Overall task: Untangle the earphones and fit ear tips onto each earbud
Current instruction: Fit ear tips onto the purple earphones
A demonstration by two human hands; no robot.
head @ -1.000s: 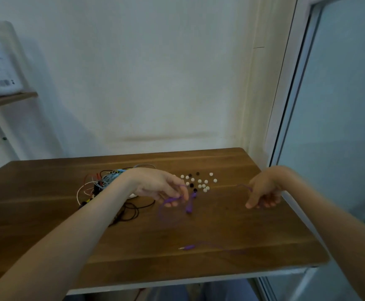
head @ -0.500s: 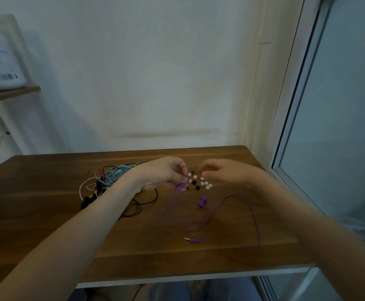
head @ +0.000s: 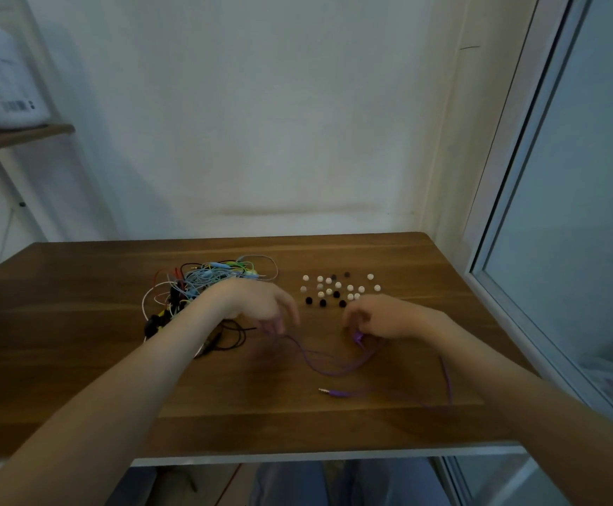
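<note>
I watch the table (head: 78, 323) first. Its front edge is close, and the purple earphones (head: 328, 370) loop across the wood toward it, so a quick pull could drag the slack over the side. The tangled pile of earphones (head: 202, 283) sits behind and beneath the left forearm. If that arm lifts carelessly, it could snag a loop and haul the whole pile into the purple set.

The left hand (head: 261, 304) hangs with its fingers pointing down at one end of the purple cable. Blur hides the fingertips, so I cannot tell whether they pinch it. The right hand (head: 389, 317) is curled, its fingers gripping the purple earbud (head: 358, 337) just in front of the scattered ear tips (head: 338, 285).

Those tips lie loose and close together, and a brushing knuckle would likely roll them apart. They look small and soft, so I judge one could slip from a pinch. The jack plug (head: 328, 392) lies free near the front and may whip about if I tug.
</note>
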